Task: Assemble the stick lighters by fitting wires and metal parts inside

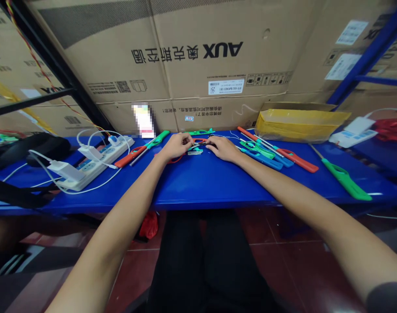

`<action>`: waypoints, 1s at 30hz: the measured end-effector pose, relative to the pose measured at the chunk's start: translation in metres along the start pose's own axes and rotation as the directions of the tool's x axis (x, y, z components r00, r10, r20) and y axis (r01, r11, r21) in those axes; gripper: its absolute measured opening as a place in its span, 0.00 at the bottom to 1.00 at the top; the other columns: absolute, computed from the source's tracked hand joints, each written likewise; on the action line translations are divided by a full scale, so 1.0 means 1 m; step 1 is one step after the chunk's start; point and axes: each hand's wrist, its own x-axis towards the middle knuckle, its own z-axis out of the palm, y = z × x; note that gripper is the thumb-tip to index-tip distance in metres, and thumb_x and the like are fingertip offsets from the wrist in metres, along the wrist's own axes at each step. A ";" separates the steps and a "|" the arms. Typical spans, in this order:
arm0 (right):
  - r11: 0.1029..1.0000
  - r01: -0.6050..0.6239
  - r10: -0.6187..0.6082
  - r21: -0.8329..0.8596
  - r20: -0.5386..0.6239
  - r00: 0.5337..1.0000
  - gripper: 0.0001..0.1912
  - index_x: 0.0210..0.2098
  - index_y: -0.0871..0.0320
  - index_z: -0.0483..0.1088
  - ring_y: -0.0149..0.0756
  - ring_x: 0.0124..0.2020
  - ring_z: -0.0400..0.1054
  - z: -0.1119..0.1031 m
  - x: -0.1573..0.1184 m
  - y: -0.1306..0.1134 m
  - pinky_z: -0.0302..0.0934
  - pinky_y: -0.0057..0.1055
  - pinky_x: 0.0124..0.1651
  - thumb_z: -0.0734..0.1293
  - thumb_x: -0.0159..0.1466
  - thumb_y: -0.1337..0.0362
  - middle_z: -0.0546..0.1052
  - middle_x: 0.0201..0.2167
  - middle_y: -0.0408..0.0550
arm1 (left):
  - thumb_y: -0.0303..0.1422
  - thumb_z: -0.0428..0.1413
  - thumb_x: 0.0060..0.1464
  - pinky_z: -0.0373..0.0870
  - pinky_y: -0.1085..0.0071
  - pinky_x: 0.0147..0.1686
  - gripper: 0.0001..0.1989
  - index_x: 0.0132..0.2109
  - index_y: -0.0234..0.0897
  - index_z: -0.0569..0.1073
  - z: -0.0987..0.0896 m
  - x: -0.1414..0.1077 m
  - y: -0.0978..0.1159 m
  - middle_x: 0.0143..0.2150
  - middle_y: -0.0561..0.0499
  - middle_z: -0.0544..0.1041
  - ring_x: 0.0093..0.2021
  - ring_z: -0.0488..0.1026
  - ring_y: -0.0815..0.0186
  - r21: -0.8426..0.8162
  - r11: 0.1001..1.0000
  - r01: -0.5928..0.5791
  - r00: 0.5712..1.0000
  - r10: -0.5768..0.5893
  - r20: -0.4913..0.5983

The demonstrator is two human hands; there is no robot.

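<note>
My left hand (178, 146) and my right hand (223, 149) meet over the far middle of the blue table. The fingers of both are closed at a small, thin, dark-and-red item (200, 141) between them, too small to name. Just below the fingertips lie small teal and clear parts (195, 151). A green lighter casing (198, 132) is behind the hands. To the left are a red long-neck lighter (131, 156) and a green one (159, 138). On the right, near my right hand, are blue (263, 159), green (257, 149) and red (296, 159) lighters.
A yellow-taped open carton (302, 124) stands at the back right, with a green lighter (345, 179) in front. A white power strip (97, 163) with chargers and cables lies on the left. A phone-like item (144, 121), blurred, leans against the large cardboard box (191, 69).
</note>
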 end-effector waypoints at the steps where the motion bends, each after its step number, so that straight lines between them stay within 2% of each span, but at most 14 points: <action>1: 1.000 0.003 -0.003 0.003 -0.004 1.000 0.08 0.49 0.56 0.77 0.51 0.51 0.77 0.000 0.000 0.001 0.65 0.42 0.54 0.66 0.78 0.61 0.85 0.51 0.56 | 0.32 0.60 0.61 0.68 0.66 0.38 0.05 0.38 0.37 0.79 0.000 -0.001 0.001 0.35 0.48 0.83 0.35 0.76 0.61 -0.031 0.999 0.008 1.000 -0.008 -0.004; 5: 0.999 0.020 -0.020 0.026 -0.016 1.000 0.07 0.47 0.55 0.77 0.49 0.49 0.77 0.001 0.000 0.002 0.65 0.41 0.54 0.67 0.78 0.61 0.84 0.49 0.55 | 0.31 0.61 0.58 0.72 0.67 0.40 0.03 0.37 0.37 0.80 0.000 -0.003 0.002 0.37 0.47 0.85 0.36 0.77 0.62 -0.126 0.992 0.018 1.000 -0.020 -0.011; 10: 0.998 0.035 -0.033 0.059 -0.026 0.999 0.07 0.45 0.55 0.76 0.47 0.47 0.76 0.000 -0.001 0.001 0.64 0.40 0.53 0.67 0.77 0.61 0.84 0.47 0.54 | 0.30 0.62 0.56 0.72 0.67 0.39 0.02 0.36 0.38 0.79 0.001 -0.003 0.000 0.36 0.47 0.84 0.35 0.76 0.63 -0.157 0.988 0.009 1.000 -0.013 -0.028; 17: 0.997 0.034 -0.031 0.071 -0.033 0.999 0.07 0.46 0.55 0.77 0.47 0.46 0.76 0.000 -0.001 0.002 0.64 0.40 0.52 0.67 0.77 0.61 0.84 0.47 0.54 | 0.32 0.62 0.57 0.70 0.67 0.38 0.03 0.36 0.38 0.79 0.000 -0.003 0.000 0.34 0.48 0.83 0.34 0.75 0.63 -0.136 0.990 -0.023 0.998 0.015 -0.059; 30: 0.996 0.042 -0.039 0.075 -0.047 0.998 0.08 0.48 0.55 0.78 0.48 0.47 0.77 0.000 -0.001 0.002 0.65 0.41 0.52 0.67 0.77 0.60 0.85 0.47 0.54 | 0.35 0.58 0.60 0.66 0.66 0.37 0.09 0.34 0.37 0.80 -0.002 -0.003 0.002 0.30 0.51 0.80 0.32 0.73 0.63 -0.079 0.997 -0.012 1.000 0.011 -0.006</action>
